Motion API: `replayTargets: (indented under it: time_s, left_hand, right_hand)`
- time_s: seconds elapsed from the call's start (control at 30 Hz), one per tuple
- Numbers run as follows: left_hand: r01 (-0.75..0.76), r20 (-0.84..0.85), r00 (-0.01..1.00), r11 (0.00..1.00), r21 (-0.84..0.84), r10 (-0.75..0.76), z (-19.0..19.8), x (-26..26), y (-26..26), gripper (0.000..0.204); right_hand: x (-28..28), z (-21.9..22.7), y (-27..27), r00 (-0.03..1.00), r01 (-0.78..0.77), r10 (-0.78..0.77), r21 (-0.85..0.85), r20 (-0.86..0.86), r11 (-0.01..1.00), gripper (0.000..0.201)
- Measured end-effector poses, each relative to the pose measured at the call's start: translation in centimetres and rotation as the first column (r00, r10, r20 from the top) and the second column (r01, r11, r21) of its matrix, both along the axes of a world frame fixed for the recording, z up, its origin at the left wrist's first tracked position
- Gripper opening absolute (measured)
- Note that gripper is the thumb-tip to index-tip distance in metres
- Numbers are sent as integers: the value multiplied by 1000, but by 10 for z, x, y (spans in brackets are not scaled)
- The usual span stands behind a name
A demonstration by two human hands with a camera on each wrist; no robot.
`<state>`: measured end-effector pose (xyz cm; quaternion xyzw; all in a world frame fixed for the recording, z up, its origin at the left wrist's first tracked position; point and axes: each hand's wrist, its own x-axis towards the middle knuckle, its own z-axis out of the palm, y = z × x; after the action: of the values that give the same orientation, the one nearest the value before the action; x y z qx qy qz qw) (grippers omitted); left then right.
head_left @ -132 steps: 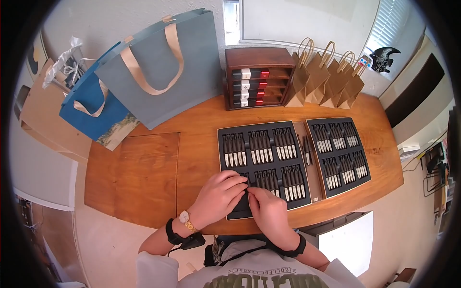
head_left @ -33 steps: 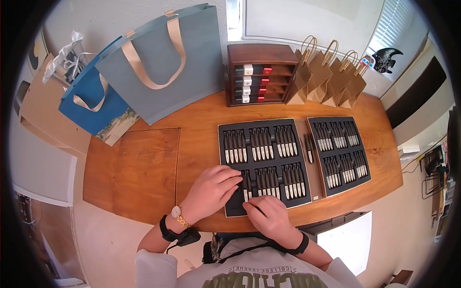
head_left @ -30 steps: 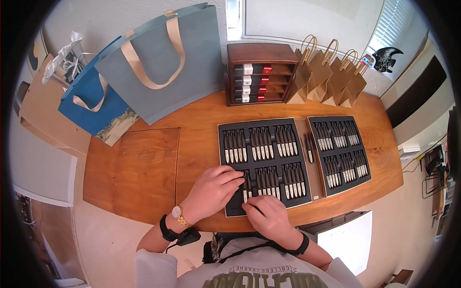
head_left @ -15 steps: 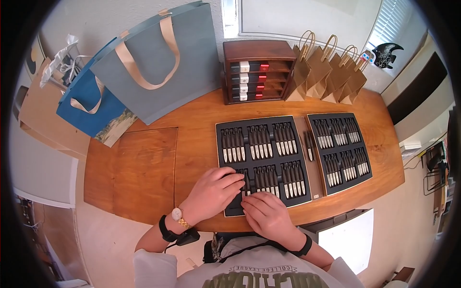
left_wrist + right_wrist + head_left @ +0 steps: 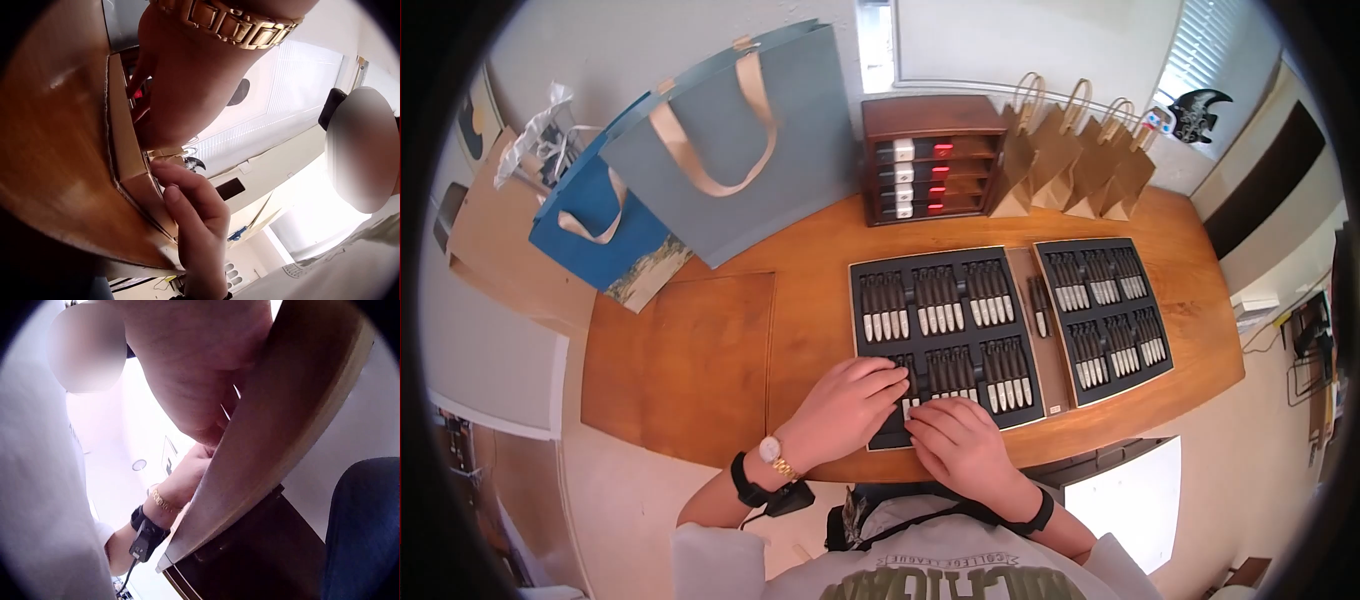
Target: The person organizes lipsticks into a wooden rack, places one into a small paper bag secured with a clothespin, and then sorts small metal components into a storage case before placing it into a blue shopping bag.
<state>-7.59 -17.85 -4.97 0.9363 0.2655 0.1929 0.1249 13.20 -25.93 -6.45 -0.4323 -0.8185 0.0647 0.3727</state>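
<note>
Two black trays lie side by side in an open box, the left tray under both hands and the right tray apart from them. Rows of slim dark sticks with silvery ends fill their compartments. My left hand bends its fingers over the upper part of the left tray's near-left compartment. Close below, my right hand has its fingertips at the compartment's lower end. Part of a stick shows between them; I cannot tell what the fingers hold. In the left wrist view, the right thumb and forefinger meet at the box wall.
Slim dark pieces lie on the brown strip between the trays. Behind stand a wooden rack with small boxes, brown paper bags, and large grey-blue and blue bags. The wooden table has a curved front edge.
Earlier the fingertips met over the near-left compartment. Since then the right hand has moved toward its lower end, sticks have come into view between the hands, and the left has shifted slightly.
</note>
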Motion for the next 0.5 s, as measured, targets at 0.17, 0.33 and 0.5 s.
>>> replayTargets:
  time_s: [0.17,0.33,0.5]
  left_hand:
    - [-18,-13,1000,999,-27,18,7,-7,-15,29]
    - [-72,35,997,996,-49,73,11,-10,-15,25]
    - [-48,39,998,998,-36,49,13,-6,-12,19]
  right_hand:
    - [52,26,3,907,408,-411,-44,-90,912,24]
    - [100,21,18,833,552,-553,-102,24,828,26]
    - [105,19,27,886,454,-463,-257,28,853,30]
